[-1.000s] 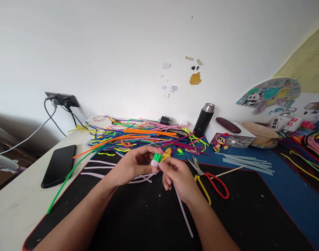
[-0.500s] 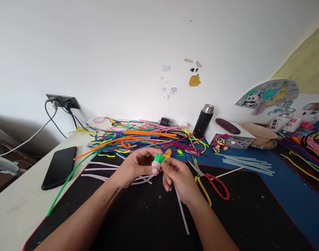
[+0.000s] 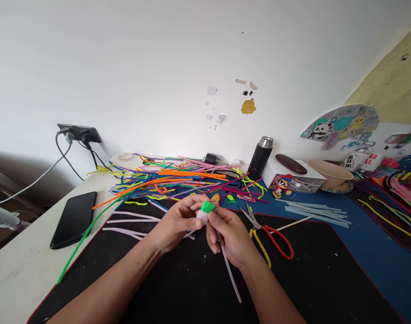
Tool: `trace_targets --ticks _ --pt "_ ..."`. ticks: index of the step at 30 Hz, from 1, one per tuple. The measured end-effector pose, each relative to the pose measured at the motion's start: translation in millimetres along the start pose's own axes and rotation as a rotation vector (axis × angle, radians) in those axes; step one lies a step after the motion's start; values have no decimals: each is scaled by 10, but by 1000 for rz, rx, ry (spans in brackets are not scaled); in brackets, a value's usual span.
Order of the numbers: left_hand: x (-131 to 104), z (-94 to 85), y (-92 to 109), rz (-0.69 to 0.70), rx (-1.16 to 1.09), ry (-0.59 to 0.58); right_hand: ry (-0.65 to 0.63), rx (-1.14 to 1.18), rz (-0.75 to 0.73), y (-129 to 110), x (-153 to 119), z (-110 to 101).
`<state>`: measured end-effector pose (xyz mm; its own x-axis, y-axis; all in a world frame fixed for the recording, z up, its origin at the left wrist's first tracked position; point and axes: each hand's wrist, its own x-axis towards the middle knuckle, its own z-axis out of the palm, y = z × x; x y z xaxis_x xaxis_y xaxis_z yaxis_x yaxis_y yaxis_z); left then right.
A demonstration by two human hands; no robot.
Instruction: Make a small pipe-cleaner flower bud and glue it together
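Between my hands is a small figure (image 3: 207, 207) of fuzzy stems, with a green part, a pale lilac band and a yellow-brown piece at the back. My left hand (image 3: 180, 221) pinches it from the left, thumb on the lilac band. From the right, my right hand (image 3: 227, 229) closes its thumb and fingers on the figure. A pale lilac stem (image 3: 230, 270) hangs down from my right fingers toward the black mat (image 3: 185, 288). My fingertips hide part of the figure.
Red-handled scissors (image 3: 276, 238) lie open right of my hands, beside a bent yellow stem (image 3: 262, 249). Behind are piled coloured stems (image 3: 178, 175), a black flask (image 3: 259, 157) and a white box (image 3: 279, 168). A phone (image 3: 73, 219) lies at the left.
The figure has turned slightly between my fingers, and its green part faces up more. The hanging lilac stem has shifted a little left. The whole view has moved slightly.
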<state>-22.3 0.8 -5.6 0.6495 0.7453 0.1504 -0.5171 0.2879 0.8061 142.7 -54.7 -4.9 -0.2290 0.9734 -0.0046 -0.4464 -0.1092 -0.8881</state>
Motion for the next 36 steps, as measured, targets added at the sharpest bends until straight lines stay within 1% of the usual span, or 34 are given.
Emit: trace_targets --ticks 3,7,10,13,15,17,20,26,31,36 --pt "2 5 21 16 51 -55 -2 6 -14 -2 3 -10" --pt "-4 -14 87 62 243 -84 51 -22 -6 -26 11 -20" --pt "-28 -18 165 126 489 -62 93 -94 10 -41 15 -21" --pt "-53 -10 256 232 852 -5 125 -194 22 -32 24 -25" --pt "-63 -13 306 324 1034 -13 145 -244 20 -17 34 -30" --pt "-68 -29 335 401 1139 -32 171 -289 12 -5 42 -34" --pt "-75 -58 348 432 1190 -52 196 -344 6 7 51 -36" --pt "-79 -48 347 335 1189 -111 184 -381 26 32 52 -34" --pt "-62 -53 332 330 1158 -87 174 -374 25 25 57 -38" --pt "-54 -77 345 257 1052 -41 159 -327 38 4 47 -42"
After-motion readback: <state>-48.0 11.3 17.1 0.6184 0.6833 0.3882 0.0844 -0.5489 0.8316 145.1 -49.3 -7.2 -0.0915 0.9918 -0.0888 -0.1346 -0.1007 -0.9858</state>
